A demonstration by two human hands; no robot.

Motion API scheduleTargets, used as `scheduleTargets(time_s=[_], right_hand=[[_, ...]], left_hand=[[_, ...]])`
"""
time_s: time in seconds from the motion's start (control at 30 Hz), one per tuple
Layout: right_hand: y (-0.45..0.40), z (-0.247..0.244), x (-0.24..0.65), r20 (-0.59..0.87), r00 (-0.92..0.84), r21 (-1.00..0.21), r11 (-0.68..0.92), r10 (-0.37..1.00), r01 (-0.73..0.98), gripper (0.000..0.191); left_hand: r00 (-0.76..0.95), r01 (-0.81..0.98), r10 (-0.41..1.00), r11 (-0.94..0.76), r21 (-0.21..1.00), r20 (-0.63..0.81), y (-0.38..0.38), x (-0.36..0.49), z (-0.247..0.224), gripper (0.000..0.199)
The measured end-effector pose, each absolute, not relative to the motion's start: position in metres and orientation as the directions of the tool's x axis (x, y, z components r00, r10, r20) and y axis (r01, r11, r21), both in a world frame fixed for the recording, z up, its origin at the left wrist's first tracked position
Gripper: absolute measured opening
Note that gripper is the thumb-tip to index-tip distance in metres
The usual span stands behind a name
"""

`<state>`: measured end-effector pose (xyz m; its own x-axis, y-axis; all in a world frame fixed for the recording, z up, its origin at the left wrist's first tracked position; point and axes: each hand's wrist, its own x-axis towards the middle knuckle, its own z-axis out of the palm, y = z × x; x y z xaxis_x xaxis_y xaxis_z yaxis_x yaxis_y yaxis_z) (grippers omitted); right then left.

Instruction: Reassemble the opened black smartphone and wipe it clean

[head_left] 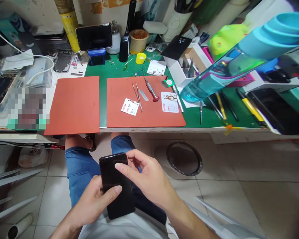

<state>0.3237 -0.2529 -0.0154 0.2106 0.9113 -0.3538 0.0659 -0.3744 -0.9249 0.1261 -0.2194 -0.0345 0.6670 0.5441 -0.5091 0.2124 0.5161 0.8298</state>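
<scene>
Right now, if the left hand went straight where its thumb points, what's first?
Past the black phone it holds, the left hand would likely meet the right hand near its thumb base; depth unclear.

The held phone (pixel 116 202) is glossy black. The counter (pixel 103 106) is green, both mats (pixel 74 103) plain orange-red. The screwdriver (pixel 150 88) is silver with a red end; the cards (pixel 129 108) are white with red print. The bottle (pixel 209 76) is see-through blue, the stand (pixel 97 58) blue, the shorts (pixel 81 166) denim blue, the floor (pixel 56 199) pale with a dark-lined grid.
</scene>
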Motion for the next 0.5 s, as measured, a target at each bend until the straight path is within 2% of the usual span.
scheduleTargets(time_s=[0.13,0.23,0.37,0.43,0.5], right_hand=[[-0.260,-0.021,0.336,-0.362,0.166,-0.932,-0.363,0.917,-0.025,0.023],[-0.266,-0.024,0.337,-0.381,0.197,-0.925,-0.374,0.903,-0.071,0.031],[-0.268,-0.022,0.321,-0.353,0.325,-0.907,-0.407,0.877,0.112,0.043],[-0.269,-0.022,0.319,-0.332,0.323,-0.907,-0.394,0.887,0.150,0.036],[-0.274,-0.024,0.330,-0.332,0.294,-0.921,-0.376,0.896,0.105,0.029]], left_hand=[[0.655,0.224,0.529,0.547,0.807,-0.540,-0.218,0.126,-0.034,0.042],[0.659,0.196,0.537,0.553,0.810,-0.527,-0.216,0.128,-0.034,0.042],[0.668,0.149,0.551,0.560,0.815,-0.500,-0.215,0.133,-0.034,0.044],[0.671,0.145,0.541,0.575,0.805,-0.507,-0.215,0.134,-0.035,0.042],[0.668,0.145,0.528,0.598,0.788,-0.523,-0.215,0.133,-0.037,0.039]])
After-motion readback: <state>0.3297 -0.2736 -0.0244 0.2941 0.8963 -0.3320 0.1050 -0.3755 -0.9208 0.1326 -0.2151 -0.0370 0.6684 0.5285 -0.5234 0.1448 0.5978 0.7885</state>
